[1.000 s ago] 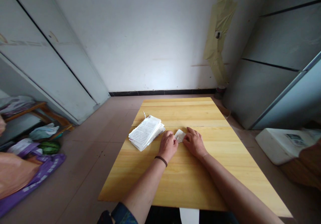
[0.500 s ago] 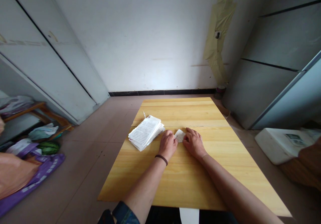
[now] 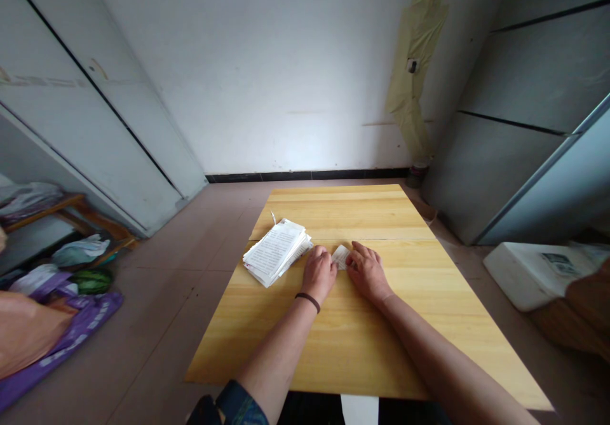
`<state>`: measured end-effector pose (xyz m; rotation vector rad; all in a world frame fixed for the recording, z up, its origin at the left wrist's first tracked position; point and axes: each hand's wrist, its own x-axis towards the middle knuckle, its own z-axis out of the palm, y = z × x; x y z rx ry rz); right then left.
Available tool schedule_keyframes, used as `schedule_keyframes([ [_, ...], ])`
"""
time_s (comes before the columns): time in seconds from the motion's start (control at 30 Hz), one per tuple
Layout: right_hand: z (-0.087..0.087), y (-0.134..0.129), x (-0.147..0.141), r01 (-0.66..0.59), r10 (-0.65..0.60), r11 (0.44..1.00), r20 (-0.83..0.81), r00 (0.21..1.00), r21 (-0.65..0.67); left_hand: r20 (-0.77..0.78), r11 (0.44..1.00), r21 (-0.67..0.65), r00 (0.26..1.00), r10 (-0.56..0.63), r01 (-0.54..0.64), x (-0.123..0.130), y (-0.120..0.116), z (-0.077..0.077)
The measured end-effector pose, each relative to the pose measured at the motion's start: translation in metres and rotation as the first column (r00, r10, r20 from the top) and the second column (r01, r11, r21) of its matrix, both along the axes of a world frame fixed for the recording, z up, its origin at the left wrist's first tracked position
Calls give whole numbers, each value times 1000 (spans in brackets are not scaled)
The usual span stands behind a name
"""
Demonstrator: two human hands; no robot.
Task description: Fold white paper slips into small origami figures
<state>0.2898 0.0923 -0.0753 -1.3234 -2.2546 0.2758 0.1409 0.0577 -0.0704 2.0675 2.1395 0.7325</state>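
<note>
A small piece of white paper (image 3: 340,256) with printed lines lies on the wooden table (image 3: 362,342) between my hands. My left hand (image 3: 319,274), a dark band on its wrist, has its fingers curled down on the paper's left edge. On the right edge sits my right hand (image 3: 366,271), its thumb and fingers pressed on the paper while the forefinger reaches forward. Left of my left hand rests a loose stack of printed sheets (image 3: 276,250), its edges uneven. Both sets of fingertips are partly hidden.
A white foam box (image 3: 521,279) stands on the floor right of the table, near a grey refrigerator-like cabinet (image 3: 519,126). At the left are a watermelon (image 3: 92,281), a purple bag (image 3: 86,323) and a wooden rack (image 3: 102,225). A white wall (image 3: 286,82) rises behind.
Almost nothing differs. The fingers of my right hand have shifted very slightly at the paper's edge; the stack of sheets lies as before.
</note>
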Motion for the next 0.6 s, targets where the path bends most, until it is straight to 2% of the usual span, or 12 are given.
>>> schedule_keyframes([
  [0.27, -2, -4, 3, -83, 71, 989, 91, 993, 126, -38, 999, -37, 999, 1, -3, 1, 1, 3],
  [0.47, 1, -5, 9, -138, 126, 985, 124, 984, 99, -40, 999, -45, 999, -1, -1, 0, 0, 5],
  [0.6, 3, -6, 10, -154, 142, 984, 119, 983, 95, -28, 1000, -20, 1000, 9, -9, -4, 2, 0],
])
